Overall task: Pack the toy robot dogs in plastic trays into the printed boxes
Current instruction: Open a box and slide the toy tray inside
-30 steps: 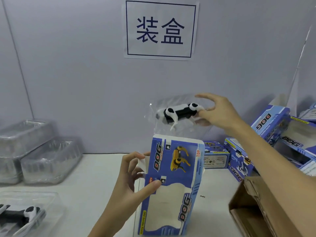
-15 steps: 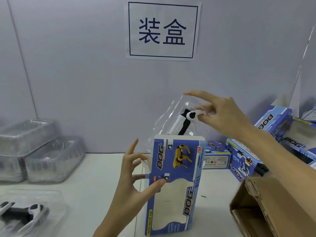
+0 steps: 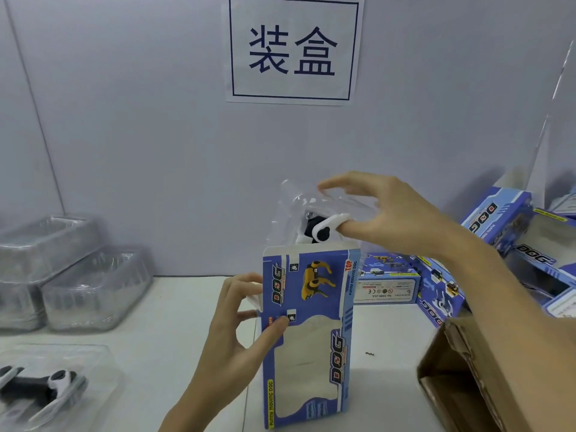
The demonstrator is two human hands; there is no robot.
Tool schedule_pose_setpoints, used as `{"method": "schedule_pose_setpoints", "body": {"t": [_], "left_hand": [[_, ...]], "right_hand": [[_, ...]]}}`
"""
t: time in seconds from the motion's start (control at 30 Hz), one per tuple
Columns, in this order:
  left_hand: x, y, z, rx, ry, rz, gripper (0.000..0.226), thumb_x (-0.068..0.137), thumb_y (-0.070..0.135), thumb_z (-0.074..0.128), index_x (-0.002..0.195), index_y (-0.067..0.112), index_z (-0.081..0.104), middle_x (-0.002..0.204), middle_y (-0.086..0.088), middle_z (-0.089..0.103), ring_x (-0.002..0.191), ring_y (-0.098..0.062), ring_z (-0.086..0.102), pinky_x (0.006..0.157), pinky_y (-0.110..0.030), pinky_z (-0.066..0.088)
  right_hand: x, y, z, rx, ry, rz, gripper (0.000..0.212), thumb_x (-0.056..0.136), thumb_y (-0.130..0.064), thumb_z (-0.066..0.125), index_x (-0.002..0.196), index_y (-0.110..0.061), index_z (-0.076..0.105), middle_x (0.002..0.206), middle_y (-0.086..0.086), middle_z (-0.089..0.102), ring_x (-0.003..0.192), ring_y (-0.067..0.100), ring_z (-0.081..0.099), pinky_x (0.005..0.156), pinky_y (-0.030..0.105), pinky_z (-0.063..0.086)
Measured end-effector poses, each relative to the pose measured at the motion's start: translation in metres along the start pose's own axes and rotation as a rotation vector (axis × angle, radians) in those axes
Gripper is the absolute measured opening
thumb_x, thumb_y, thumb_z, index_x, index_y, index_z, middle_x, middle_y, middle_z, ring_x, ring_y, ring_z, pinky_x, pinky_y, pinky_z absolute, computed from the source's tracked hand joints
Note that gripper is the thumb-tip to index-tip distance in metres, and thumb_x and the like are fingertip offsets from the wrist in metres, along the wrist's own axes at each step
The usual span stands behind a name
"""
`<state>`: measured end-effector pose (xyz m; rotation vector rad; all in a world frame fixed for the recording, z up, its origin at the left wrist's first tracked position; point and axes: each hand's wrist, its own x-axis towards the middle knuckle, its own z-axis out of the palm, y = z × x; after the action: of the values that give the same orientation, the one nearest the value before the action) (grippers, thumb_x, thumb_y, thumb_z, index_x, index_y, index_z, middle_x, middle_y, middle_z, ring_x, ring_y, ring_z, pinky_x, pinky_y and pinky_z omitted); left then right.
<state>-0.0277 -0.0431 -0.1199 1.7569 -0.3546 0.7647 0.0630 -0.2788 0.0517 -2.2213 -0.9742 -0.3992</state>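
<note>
Head view. Printed box (image 3: pixel 307 335) stands on end on the white surface (image 3: pixel 156 332), open mouth up, window panel facing the camera; set upright, I judge, so the tray can drop in from above. Left hand (image 3: pixel 240 325) steadies it from the left side: thumb pressed on the front panel, fingers curled round the edge by the white side flap (image 3: pixel 254 302), probably to hold that flap clear of the mouth.

Right hand (image 3: pixel 374 219) is above the box, fingers curled over the top end of the clear plastic tray (image 3: pixel 314 210). The black-and-white toy robot dog (image 3: pixel 321 229) sits inside the tray, held end-down. The tray's lower end is at the box mouth, most of it above the rim. Insertion just begun, by my reading. Tray walls look thin, so they may catch on the rim flaps.

Left of the surface: stacked empty clear trays (image 3: pixel 71 275) by the wall; nearer the camera, another trayed dog (image 3: pixel 40 388) lying flat, presumably next. Right: several more printed boxes (image 3: pixel 514 244) lying about, and a brown cardboard carton (image 3: pixel 473 378) at the near edge. Paper sign (image 3: pixel 293 48) with two characters on the wall.
</note>
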Motion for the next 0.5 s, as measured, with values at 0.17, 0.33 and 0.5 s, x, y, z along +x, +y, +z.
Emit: {"method": "schedule_pose_setpoints", "body": {"t": [0.17, 0.33, 0.5], "left_hand": [[0.0, -0.002, -0.011, 0.319, -0.074, 0.171, 0.042, 0.093, 0.064, 0.065, 0.129, 0.052, 0.047, 0.149, 0.03, 0.042, 0.144, -0.015, 0.04, 0.083, -0.014, 0.058], [0.003, 0.003, -0.017, 0.832, -0.116, 0.329, 0.061, 0.096, 0.066, 0.051, 0.137, 0.021, 0.053, 0.147, 0.003, 0.058, 0.138, -0.023, 0.051, 0.108, -0.044, 0.05], [0.004, 0.012, -0.015, 0.787, -0.098, 0.413, 0.054, 0.097, 0.064, 0.05, 0.134, 0.024, 0.051, 0.148, 0.023, 0.041, 0.146, 0.006, 0.024, 0.114, -0.023, 0.021]], "right_hand": [[-0.031, 0.007, 0.028, 0.512, 0.176, 0.289, 0.074, 0.068, -0.058, 0.089, 0.133, -0.057, 0.053, 0.122, -0.017, 0.065, 0.101, -0.001, 0.07, 0.07, 0.019, 0.053], [-0.057, 0.023, 0.083, 1.003, 0.166, 0.44, 0.077, 0.068, -0.076, 0.079, 0.131, -0.033, 0.067, 0.127, 0.015, 0.071, 0.118, 0.028, 0.064, 0.106, 0.065, 0.045], [-0.072, 0.029, 0.104, 1.175, 0.127, 0.436, 0.069, 0.062, -0.078, 0.082, 0.121, -0.042, 0.074, 0.13, 0.003, 0.073, 0.122, 0.02, 0.069, 0.112, 0.048, 0.041]]}}
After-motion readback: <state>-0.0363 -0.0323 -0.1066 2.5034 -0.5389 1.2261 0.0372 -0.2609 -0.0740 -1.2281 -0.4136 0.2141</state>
